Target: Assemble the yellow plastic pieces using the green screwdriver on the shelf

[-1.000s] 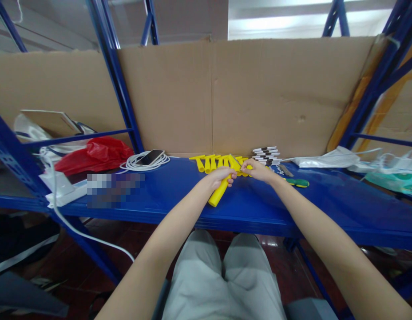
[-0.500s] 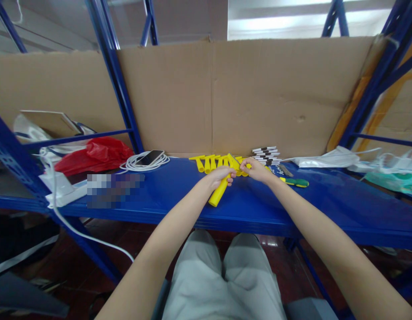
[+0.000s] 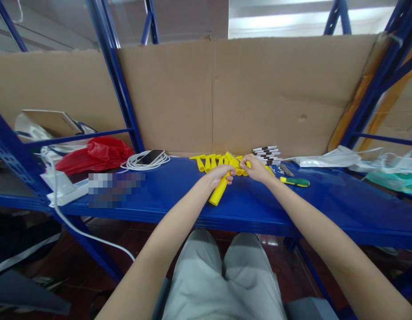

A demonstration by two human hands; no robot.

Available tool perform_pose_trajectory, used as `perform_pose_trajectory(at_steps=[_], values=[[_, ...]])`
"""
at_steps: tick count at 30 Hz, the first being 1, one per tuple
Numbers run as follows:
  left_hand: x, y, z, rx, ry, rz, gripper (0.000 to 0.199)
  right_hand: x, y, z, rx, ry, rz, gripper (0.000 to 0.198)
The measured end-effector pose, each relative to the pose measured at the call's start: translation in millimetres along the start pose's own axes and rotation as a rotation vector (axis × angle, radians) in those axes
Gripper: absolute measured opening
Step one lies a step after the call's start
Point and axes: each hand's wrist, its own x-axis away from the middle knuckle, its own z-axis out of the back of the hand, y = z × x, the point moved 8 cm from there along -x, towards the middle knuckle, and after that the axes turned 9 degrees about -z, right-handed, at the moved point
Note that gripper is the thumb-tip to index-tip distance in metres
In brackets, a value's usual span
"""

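My left hand point(image 3: 222, 175) is closed around the handle of a yellow scraper-like tool point(image 3: 218, 194). Its wide head points away from me, and the handle's round end tilts toward the shelf's front edge. Close to that head, my right hand point(image 3: 254, 168) has its thumb and fingers pinched together; whatever they hold is too small to make out. Behind both hands lies a row of several similar yellow tools point(image 3: 201, 165), partly hidden. A stack of black-and-white pieces point(image 3: 267, 156) sits beyond my right hand. To its right rests a green-and-yellow screwdriver point(image 3: 295, 182).
The blue shelf point(image 3: 172, 195) is backed by cardboard point(image 3: 259, 93). Leftward lie a phone point(image 3: 153, 156) on a coiled white cable point(image 3: 134, 165), a red bag point(image 3: 96, 155) and a white power strip point(image 3: 69, 192). A white packet point(image 3: 329, 158) is at right. Blue posts point(image 3: 117, 80) stand on both sides.
My right hand has shifted slightly left and up beside the tool's head. The left hand keeps its grip, nearly still.
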Motion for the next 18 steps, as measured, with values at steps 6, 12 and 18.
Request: perform_pose_trajectory(at_steps=[6,12,18], values=[[-1.2,-0.7,-0.3,-0.009,-0.006,0.008,0.023,-2.1,3.5,-1.3,-0.01,-0.015,-0.052,0.009],[-0.8,-0.1,-1.3,0.001,-0.019,-0.004,0.024,-2.2,21.2,-3.4,-0.11,0.02,-0.218,0.008],[0.0,3.7,-2.1,0.032,-0.042,-0.03,0.022,4.2,32.5,-9.6,-0.211,0.018,-0.314,0.023]])
